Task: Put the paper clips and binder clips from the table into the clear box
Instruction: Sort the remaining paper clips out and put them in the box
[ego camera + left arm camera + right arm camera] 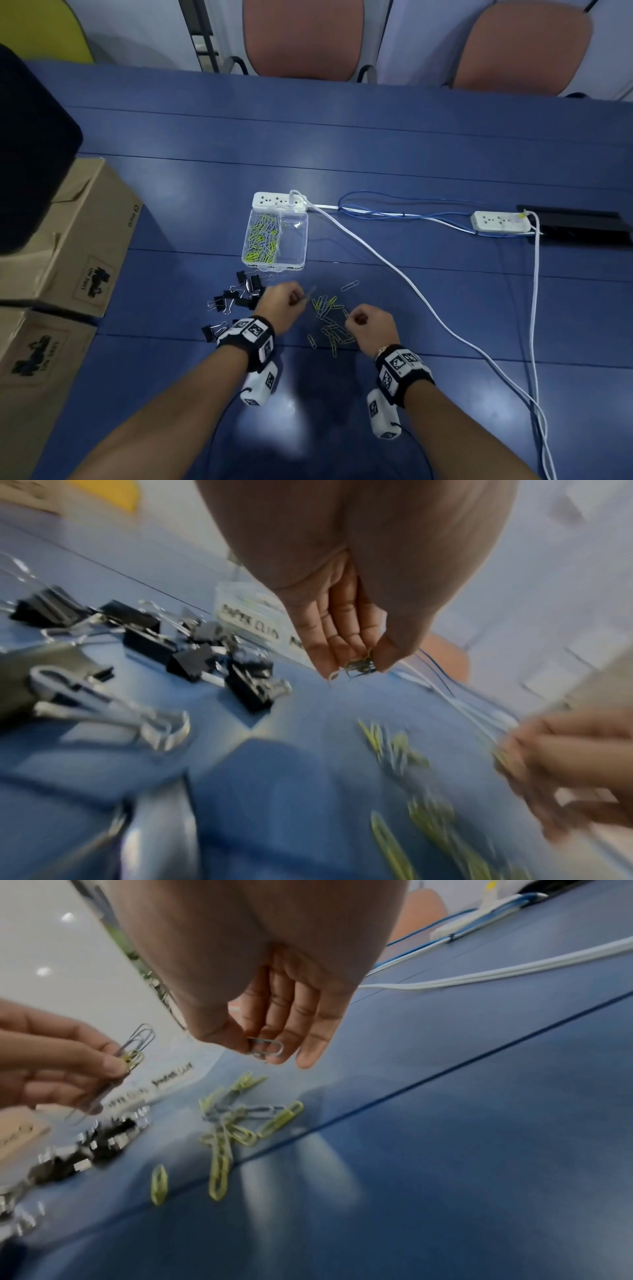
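A clear box (276,241) on the blue table (411,154) holds many yellow and silver paper clips in its left compartment; the right compartment looks empty. Loose paper clips (330,322) lie scattered between my hands. Black binder clips (239,296) lie in a heap to the left. My left hand (286,301) pinches a few silver and yellow paper clips (133,1050) just above the table. My right hand (368,325) pinches one silver paper clip (265,1046) between thumb and fingers, above the loose pile (236,1123).
A white power strip (279,200) touches the box's far side, its white cable (394,270) running right past the clips. A second strip (501,222) and blue wires lie far right. Cardboard boxes (68,236) stand at the left; two chairs (303,36) behind the table.
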A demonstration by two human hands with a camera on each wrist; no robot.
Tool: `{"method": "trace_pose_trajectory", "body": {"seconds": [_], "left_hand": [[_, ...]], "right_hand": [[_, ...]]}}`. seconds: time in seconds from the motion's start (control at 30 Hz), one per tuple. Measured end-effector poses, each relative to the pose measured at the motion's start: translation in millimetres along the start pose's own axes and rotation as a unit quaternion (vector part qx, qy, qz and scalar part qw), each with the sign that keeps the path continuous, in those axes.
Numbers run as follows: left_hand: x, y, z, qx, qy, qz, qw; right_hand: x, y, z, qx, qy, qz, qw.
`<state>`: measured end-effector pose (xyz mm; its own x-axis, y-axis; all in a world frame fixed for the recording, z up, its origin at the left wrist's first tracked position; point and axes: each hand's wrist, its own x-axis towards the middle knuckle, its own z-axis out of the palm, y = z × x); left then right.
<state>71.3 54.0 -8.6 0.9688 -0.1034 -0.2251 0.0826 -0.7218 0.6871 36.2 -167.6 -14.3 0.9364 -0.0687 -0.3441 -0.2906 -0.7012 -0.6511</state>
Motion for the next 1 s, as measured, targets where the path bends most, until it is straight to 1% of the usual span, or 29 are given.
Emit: {"method": "trace_pose_trajectory", "body": {"seconds": [0.13, 0.2, 0.27, 0.37, 0.43, 0.5, 0.57, 0.7, 0.77, 0.83, 1.0], "left_hand": [[28.3, -3.0, -36.4, -0.059, 0.099, -0.077, 0.99], [47.6, -6.1, -58.9, -0.053, 0.141, -0.108, 0.983], [65.2, -9.7, -77.0, -0.04, 0.159, -0.136, 0.977], [86.4, -14.6, -90.1, -0.025, 0.159, -0.164, 0.973], [95.6, -17.0, -93.2, -0.019, 0.145, -0.176, 0.973], [101.8, -22.3, -94.3, -0.04, 0.128, -0.191, 0.972], [103.6, -29.2, -96.4, -0.075, 0.127, -0.199, 0.969], [100.0, -45.2, -108.4, -0.093, 0.144, -0.179, 0.969], [94.8, -51.1, -113.6, -0.1, 0.154, -0.179, 0.967], [89.7, -55.8, -116.9, -0.098, 0.162, -0.175, 0.966], [82.1, -58.3, -114.8, -0.089, 0.152, -0.141, 0.974]], "right_hand": [[7.1, -21.0, -1.6, 0.079, 0.023, -0.01, 0.997], [13.9, -40.1, -2.1, 0.106, 0.026, -0.028, 0.994], [23.4, -62.3, -0.7, 0.125, 0.028, -0.042, 0.991], [44.9, -96.5, 5.4, 0.147, 0.022, -0.048, 0.988], [63.5, -118.3, 11.9, 0.155, 0.007, -0.048, 0.987], [82.1, -139.8, 17.5, 0.157, -0.017, -0.033, 0.987], [102.2, -157.8, 26.2, 0.149, -0.038, -0.015, 0.988], [134.5, -184.2, 49.5, 0.087, -0.056, -0.021, 0.994], [145.6, -192.7, 60.5, 0.063, -0.064, -0.028, 0.996], [150.2, -199.2, 67.0, 0.039, -0.095, -0.021, 0.995], [153.7, -196.5, 67.3, 0.073, -0.129, 0.007, 0.989]]}}
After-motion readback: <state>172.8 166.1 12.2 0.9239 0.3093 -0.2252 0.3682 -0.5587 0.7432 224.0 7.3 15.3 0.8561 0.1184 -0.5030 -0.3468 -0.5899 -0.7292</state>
